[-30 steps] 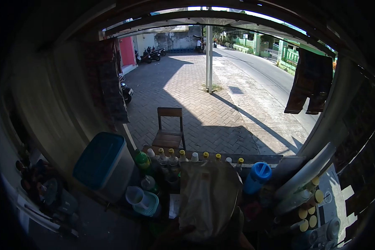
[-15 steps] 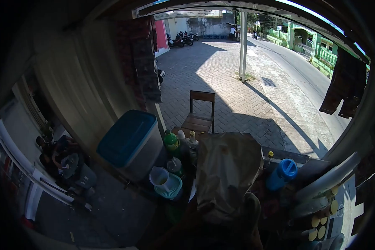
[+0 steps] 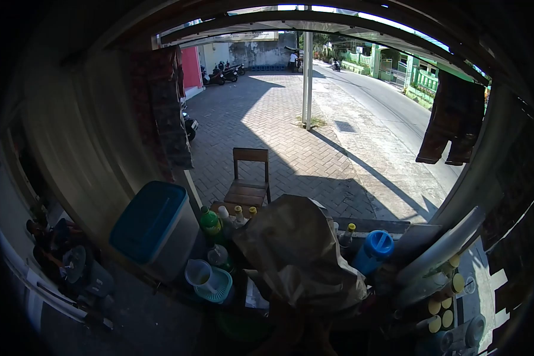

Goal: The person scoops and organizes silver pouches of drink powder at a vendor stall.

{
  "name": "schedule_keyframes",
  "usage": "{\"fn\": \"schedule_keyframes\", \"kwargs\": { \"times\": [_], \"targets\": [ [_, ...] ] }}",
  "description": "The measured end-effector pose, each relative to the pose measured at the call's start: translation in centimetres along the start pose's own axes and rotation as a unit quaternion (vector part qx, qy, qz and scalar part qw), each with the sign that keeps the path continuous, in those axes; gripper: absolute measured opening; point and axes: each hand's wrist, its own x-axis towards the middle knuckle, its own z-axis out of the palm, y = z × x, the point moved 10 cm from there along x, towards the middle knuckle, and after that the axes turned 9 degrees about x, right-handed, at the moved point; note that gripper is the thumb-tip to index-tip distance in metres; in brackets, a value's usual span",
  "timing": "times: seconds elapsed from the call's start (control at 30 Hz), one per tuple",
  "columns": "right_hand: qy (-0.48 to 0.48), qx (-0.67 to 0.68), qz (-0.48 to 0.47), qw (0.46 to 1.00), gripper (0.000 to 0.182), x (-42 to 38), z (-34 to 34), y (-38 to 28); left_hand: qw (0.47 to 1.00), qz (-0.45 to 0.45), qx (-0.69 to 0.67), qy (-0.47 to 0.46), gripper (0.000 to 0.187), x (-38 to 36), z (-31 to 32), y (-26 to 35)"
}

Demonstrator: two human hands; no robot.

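A large creased piece of brown paper (image 3: 302, 255) fills the lower middle of the view, tilted over the counter and covering much of it. Beneath its lower edge, my left hand (image 3: 282, 338) and my right hand (image 3: 320, 339) are dim shapes in deep shadow, nearest to the paper, with their fingers hidden. Left of the paper are a clear measuring jug (image 3: 198, 273) in a light-blue basket (image 3: 219, 287) and a green bottle (image 3: 210, 221). A blue lidded pitcher (image 3: 372, 250) stands to its right.
A big tub with a blue lid (image 3: 149, 219) stands at the left. Bottles with yellow caps (image 3: 351, 228) line the counter's far side. Rolled clear sheeting (image 3: 442, 249) and several pale-lidded containers (image 3: 458, 282) are at right. Beyond the counter is a wooden chair (image 3: 250, 178).
The view has turned, so the scene sits farther left and lower. The brown paper has tilted and spread lower right; my right hand, earlier at its right edge, is now barely visible.
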Motion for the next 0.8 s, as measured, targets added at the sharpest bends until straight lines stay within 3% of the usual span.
{"fn": "schedule_keyframes", "kwargs": {
  "times": [0.03,0.1,0.17,0.23,0.27,0.3,0.33,0.37,0.43,0.8],
  "targets": [
    [-0.003,0.01,-0.007,1.0,0.053,0.3,-0.5,-0.1,0.999,0.036,0.037,0.016,0.057,-0.2,0.0,0.4],
    [-0.005,0.024,-0.024,0.999,0.053,-3.4,10.0,-0.7,0.987,0.107,0.108,0.047,0.056,-0.6,0.0,1.4],
    [0.098,-0.261,-0.144,0.949,0.06,-5.9,14.3,-4.4,0.977,0.148,0.14,0.056,0.055,-0.5,-0.6,1.6],
    [0.118,-0.309,-0.145,0.933,0.059,-5.5,12.8,-6.1,0.987,0.136,-0.084,0.013,0.042,1.2,-2.7,-0.5],
    [0.089,-0.224,-0.069,0.968,0.056,-6.3,14.6,-4.6,0.986,0.146,-0.086,0.008,0.042,1.8,-3.0,-0.7],
    [0.057,-0.136,0.008,0.989,0.054,-6.8,15.9,-3.2,0.946,0.027,-0.318,-0.051,0.045,2.5,-2.0,-3.2],
    [0.048,-0.161,0.038,0.985,0.059,-4.9,10.9,-3.6,0.839,-0.098,-0.524,-0.112,0.049,2.1,-0.1,-5.4],
    [-0.093,0.02,0.174,0.98,0.054,-4.3,9.0,-1.7,0.896,-0.136,-0.411,-0.1,0.051,1.7,1.9,-12.5],
    [0.124,-0.212,0.106,0.964,0.057,-5.9,7.0,-1.9,0.898,-0.121,-0.405,-0.123,0.052,4.3,3.7,-13.1],
    [0.124,-0.233,-0.039,0.964,0.058,-7.6,9.5,-9.8,0.91,-0.071,-0.364,-0.187,0.055,11.2,11.5,-11.4]
  ]
}}
